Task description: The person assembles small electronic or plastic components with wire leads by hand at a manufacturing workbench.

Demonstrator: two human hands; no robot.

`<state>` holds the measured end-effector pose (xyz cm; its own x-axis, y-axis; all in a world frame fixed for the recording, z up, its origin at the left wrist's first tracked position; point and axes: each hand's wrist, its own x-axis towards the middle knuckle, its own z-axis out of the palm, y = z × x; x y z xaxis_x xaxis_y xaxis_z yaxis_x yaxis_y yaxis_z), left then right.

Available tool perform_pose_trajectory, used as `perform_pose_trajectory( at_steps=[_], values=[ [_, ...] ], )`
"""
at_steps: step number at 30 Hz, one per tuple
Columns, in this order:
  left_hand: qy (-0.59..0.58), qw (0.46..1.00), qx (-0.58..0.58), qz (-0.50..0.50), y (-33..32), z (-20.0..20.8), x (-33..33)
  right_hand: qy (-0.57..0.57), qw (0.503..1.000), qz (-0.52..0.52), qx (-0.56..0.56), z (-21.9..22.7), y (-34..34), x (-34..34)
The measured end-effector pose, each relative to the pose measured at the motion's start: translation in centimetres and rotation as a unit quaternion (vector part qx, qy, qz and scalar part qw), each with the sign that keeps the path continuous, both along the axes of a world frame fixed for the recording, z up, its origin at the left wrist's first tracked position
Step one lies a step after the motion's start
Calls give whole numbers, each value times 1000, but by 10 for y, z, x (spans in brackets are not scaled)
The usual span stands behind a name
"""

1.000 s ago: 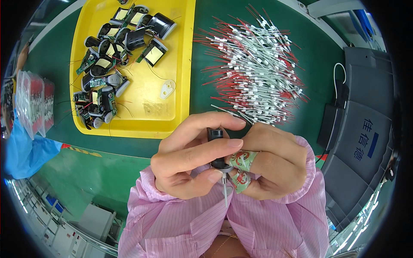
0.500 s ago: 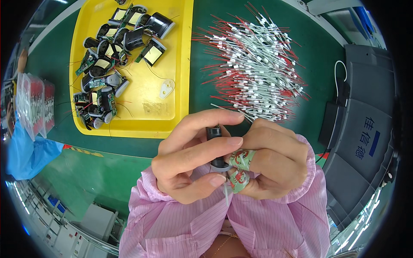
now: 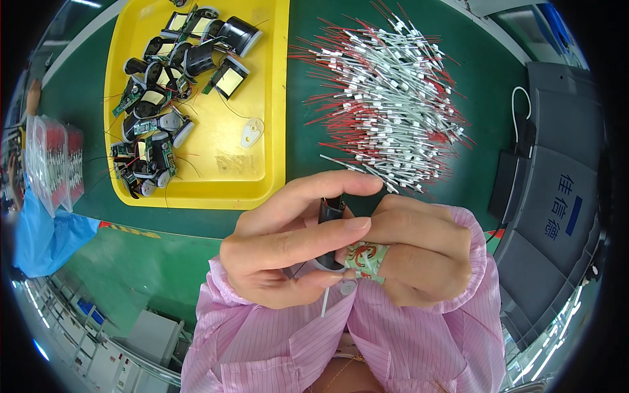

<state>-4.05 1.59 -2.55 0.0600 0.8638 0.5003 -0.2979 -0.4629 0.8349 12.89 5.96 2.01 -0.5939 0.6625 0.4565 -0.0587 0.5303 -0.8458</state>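
Note:
My left hand (image 3: pixel 282 245) is closed around a small black cylindrical housing (image 3: pixel 329 211), its fingers across the side and its thumb low down. The housing stands roughly upright, with an opening at the top and a pale rim at the bottom. Against its lower right side presses my right hand (image 3: pixel 422 252), fingers curled; patterned green wraps (image 3: pixel 367 261) cover fingers there. Whatever those fingertips pinch is hidden. A thin white lead (image 3: pixel 325 302) hangs below my left thumb. Just beyond my hands lies a heap of red and white wire leads (image 3: pixel 386 105) with white connectors.
A yellow tray (image 3: pixel 276 131) at the left holds several black housings with circuit boards (image 3: pixel 154 98) and a flat white piece (image 3: pixel 251 133). Clear boxes of leads (image 3: pixel 56 160) stand further left, near a person's blue sleeve (image 3: pixel 46 229). A grey bin (image 3: pixel 563 170) stands right.
The housing has turned slightly in my left hand, showing its open top more. My right fingers have shifted, hiding one green wrap. The white lead now hangs further left.

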Motion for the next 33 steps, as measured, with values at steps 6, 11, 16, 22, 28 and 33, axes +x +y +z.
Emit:
perform_pose_trajectory(
  at_steps=[6,11,16,22,28,33],
  values=[
    [3,999,-47,-13,-6,6,2,9,999,10,42,-1,0,2],
    [4,998,-57,-4,-7,7,5,3,996,-17,84,-3,-1,1],
    [-33,997,-66,-5,-7,4,10,-9,992,-21,121,-6,0,1],
    [-60,994,-89,-15,-5,8,10,-17,987,-74,143,-7,-2,-1],
    [-46,996,-79,-5,-8,8,12,-31,996,-38,69,-7,1,6],
    [-14,997,-74,9,-8,8,12,-27,998,-52,32,1,3,0]
  ],
)
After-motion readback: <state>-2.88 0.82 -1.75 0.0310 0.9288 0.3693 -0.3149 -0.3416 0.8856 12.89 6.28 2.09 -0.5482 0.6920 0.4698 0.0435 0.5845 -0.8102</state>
